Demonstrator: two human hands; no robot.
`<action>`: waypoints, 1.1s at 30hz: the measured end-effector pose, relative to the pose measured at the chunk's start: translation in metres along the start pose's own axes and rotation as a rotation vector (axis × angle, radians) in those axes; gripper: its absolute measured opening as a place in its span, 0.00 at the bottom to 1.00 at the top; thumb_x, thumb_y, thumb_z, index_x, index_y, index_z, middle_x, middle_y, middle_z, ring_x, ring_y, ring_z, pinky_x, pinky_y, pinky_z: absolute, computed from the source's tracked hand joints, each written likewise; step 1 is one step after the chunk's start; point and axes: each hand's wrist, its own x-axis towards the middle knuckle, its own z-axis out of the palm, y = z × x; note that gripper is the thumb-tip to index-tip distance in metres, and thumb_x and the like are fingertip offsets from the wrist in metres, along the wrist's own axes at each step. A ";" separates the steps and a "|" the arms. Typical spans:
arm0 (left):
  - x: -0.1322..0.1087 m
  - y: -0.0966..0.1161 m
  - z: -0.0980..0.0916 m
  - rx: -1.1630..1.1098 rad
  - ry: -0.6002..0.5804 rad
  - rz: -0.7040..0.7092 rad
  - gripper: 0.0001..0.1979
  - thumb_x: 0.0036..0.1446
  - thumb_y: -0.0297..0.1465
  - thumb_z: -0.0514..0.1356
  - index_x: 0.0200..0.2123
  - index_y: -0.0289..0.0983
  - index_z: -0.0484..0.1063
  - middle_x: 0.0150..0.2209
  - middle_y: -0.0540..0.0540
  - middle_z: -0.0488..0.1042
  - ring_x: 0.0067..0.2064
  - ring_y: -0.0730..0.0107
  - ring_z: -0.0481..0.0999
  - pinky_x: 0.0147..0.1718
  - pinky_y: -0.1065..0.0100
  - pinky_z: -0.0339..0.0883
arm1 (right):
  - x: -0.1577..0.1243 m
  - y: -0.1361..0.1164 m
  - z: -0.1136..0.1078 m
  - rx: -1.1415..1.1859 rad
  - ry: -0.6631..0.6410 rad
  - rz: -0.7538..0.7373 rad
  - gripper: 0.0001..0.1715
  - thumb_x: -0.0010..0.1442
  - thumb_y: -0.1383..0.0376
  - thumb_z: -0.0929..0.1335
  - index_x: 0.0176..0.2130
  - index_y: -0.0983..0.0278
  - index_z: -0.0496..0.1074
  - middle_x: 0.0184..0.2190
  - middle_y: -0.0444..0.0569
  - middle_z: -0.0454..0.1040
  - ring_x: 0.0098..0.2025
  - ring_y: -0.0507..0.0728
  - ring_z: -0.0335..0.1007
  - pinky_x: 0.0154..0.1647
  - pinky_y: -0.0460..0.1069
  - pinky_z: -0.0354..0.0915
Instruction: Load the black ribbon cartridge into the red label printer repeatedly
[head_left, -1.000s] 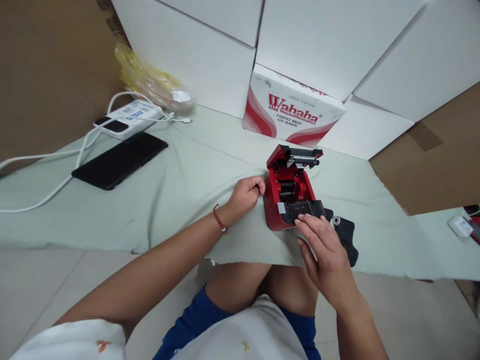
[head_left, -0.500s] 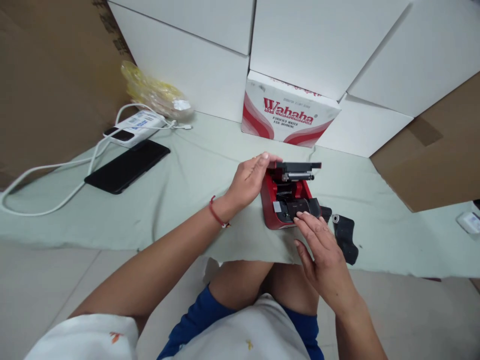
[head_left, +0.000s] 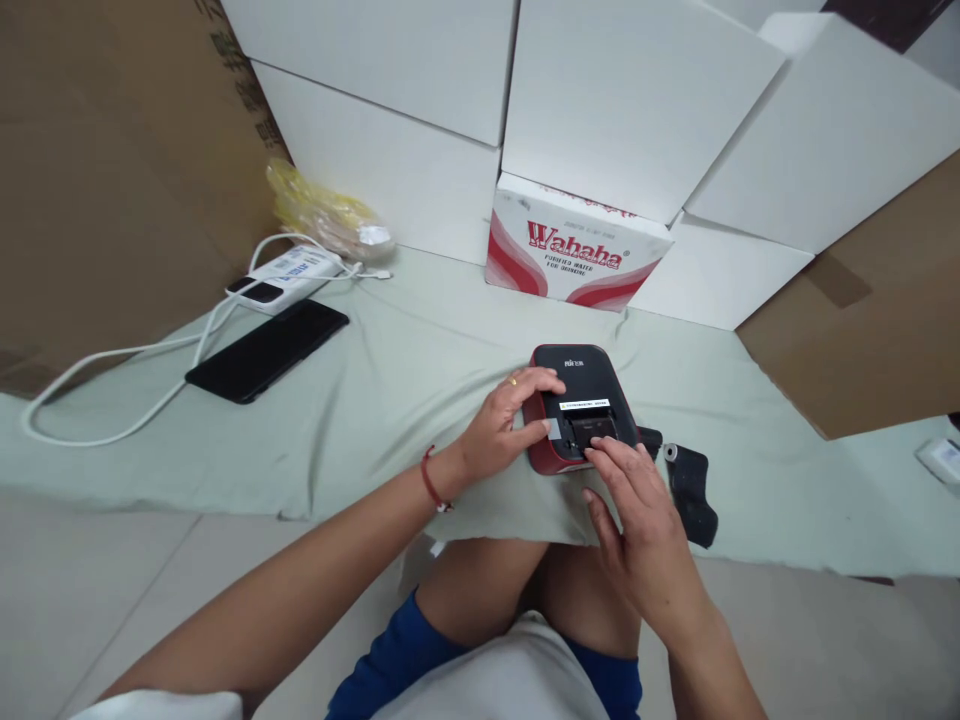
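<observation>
A small red and black device [head_left: 581,380] lies on the pale green cloth with its black lid down. My left hand [head_left: 504,425] rests on its left side, fingers apart, the fingertips on the lid and the thumb near a small pale label. Fingertips of my right hand [head_left: 637,505] touch the dark panel at the device's front edge; its fingers are spread and it grips nothing. Just right of the device lies a curled black strip [head_left: 694,495] with a small roll end.
A black phone [head_left: 266,350] lies at the left beside a white power bank [head_left: 289,275] with a looping white cable. Behind stand a Wahaha box [head_left: 574,245], a yellow plastic bag [head_left: 330,215] and white boxes [head_left: 592,100]. Cardboard [head_left: 862,310] borders the right.
The device's raised lid has come down and is now shut. My left hand has moved from the lid's raised edge to its top. My right hand stays at the front panel.
</observation>
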 end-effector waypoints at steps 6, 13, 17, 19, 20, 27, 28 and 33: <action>-0.006 -0.011 0.023 -0.415 0.166 -0.365 0.57 0.48 0.32 0.68 0.76 0.46 0.40 0.78 0.46 0.42 0.78 0.48 0.39 0.76 0.51 0.35 | -0.005 -0.001 0.003 0.018 -0.009 0.021 0.33 0.70 0.72 0.64 0.70 0.59 0.58 0.66 0.55 0.69 0.70 0.59 0.63 0.75 0.66 0.55; -0.011 -0.007 0.028 -0.549 0.146 -0.476 0.59 0.50 0.31 0.67 0.76 0.45 0.34 0.79 0.48 0.35 0.79 0.50 0.37 0.76 0.54 0.39 | -0.005 0.002 0.002 0.042 -0.012 0.014 0.33 0.70 0.72 0.64 0.70 0.58 0.58 0.66 0.54 0.69 0.69 0.59 0.64 0.75 0.67 0.54; -0.015 -0.002 0.027 -0.569 0.145 -0.489 0.55 0.51 0.33 0.68 0.76 0.42 0.40 0.78 0.44 0.44 0.78 0.51 0.45 0.76 0.53 0.42 | -0.006 0.003 0.003 0.061 0.000 0.016 0.34 0.70 0.72 0.64 0.70 0.57 0.58 0.66 0.54 0.69 0.69 0.60 0.64 0.74 0.67 0.56; -0.015 0.000 0.025 -0.560 0.157 -0.527 0.53 0.51 0.34 0.69 0.75 0.41 0.44 0.77 0.43 0.46 0.77 0.52 0.48 0.76 0.53 0.43 | -0.005 0.003 0.004 0.067 0.007 0.018 0.33 0.69 0.72 0.64 0.70 0.57 0.59 0.65 0.54 0.70 0.69 0.60 0.64 0.74 0.67 0.57; -0.014 0.000 0.023 -0.545 0.172 -0.548 0.53 0.50 0.35 0.69 0.74 0.41 0.47 0.77 0.43 0.46 0.77 0.52 0.47 0.76 0.54 0.42 | -0.004 0.004 0.004 0.068 0.010 0.016 0.33 0.69 0.72 0.65 0.69 0.57 0.60 0.65 0.54 0.70 0.68 0.60 0.65 0.74 0.67 0.57; 0.016 -0.016 -0.006 -0.406 0.483 -0.646 0.14 0.50 0.29 0.59 0.42 0.37 0.71 0.49 0.42 0.77 0.50 0.65 0.76 0.51 0.64 0.69 | 0.018 0.013 -0.012 0.105 0.062 -0.012 0.21 0.69 0.71 0.67 0.60 0.61 0.70 0.57 0.53 0.76 0.61 0.58 0.71 0.73 0.63 0.58; 0.020 -0.020 -0.010 -0.371 0.479 -0.636 0.10 0.46 0.26 0.56 0.35 0.37 0.70 0.38 0.45 0.77 0.40 0.70 0.76 0.41 0.67 0.68 | 0.022 0.014 -0.018 0.110 0.085 -0.011 0.20 0.68 0.71 0.67 0.59 0.61 0.71 0.56 0.53 0.76 0.60 0.58 0.72 0.73 0.63 0.58; 0.017 -0.039 -0.010 -0.276 0.331 -0.581 0.03 0.35 0.25 0.49 0.19 0.38 0.58 0.16 0.54 0.56 0.21 0.77 0.53 0.24 0.70 0.46 | 0.046 0.029 -0.044 0.119 0.204 0.066 0.13 0.68 0.70 0.68 0.50 0.59 0.76 0.49 0.49 0.81 0.53 0.58 0.77 0.64 0.58 0.67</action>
